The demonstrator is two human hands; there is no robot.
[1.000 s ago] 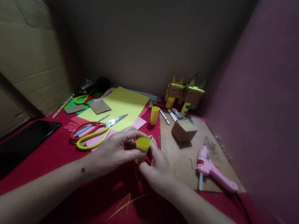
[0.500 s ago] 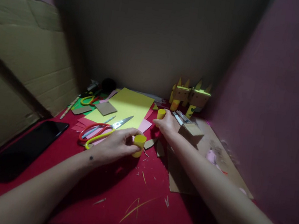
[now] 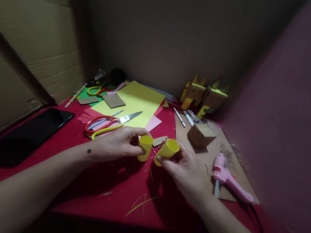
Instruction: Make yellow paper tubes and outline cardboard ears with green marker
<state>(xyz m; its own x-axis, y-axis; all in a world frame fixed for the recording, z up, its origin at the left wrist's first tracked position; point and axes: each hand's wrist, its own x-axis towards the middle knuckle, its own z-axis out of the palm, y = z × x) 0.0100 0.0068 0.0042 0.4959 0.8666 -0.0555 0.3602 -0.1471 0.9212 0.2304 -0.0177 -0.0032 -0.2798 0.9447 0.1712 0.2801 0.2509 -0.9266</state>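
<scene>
Two short yellow paper tubes are held side by side over the red tabletop (image 3: 86, 203). My left hand (image 3: 122, 142) is closed on the left paper tube (image 3: 145, 149), which stands nearly upright between thumb and fingers. My right hand (image 3: 189, 172) grips the right paper tube (image 3: 168, 151), tilted with its top leaning right. A small gap separates the tubes. Just behind them lies a cut cardboard piece (image 3: 159, 141). Close to my left hand are red-and-yellow-handled scissors (image 3: 105, 125), lying partly on coloured paper.
Yellow paper sheets (image 3: 135, 98) lie behind the scissors. At right, a pink glue gun (image 3: 226, 175), a small cardboard box (image 3: 201, 135) and markers (image 3: 180, 117) rest on a cardboard sheet. Two cardboard-headed figures (image 3: 194, 93) stand behind. A black phone (image 3: 27, 136) lies left.
My right hand has brought its yellow tube back from near the markers to beside the left tube, tilting it. The glue gun is now uncovered. My left hand keeps its tube.
</scene>
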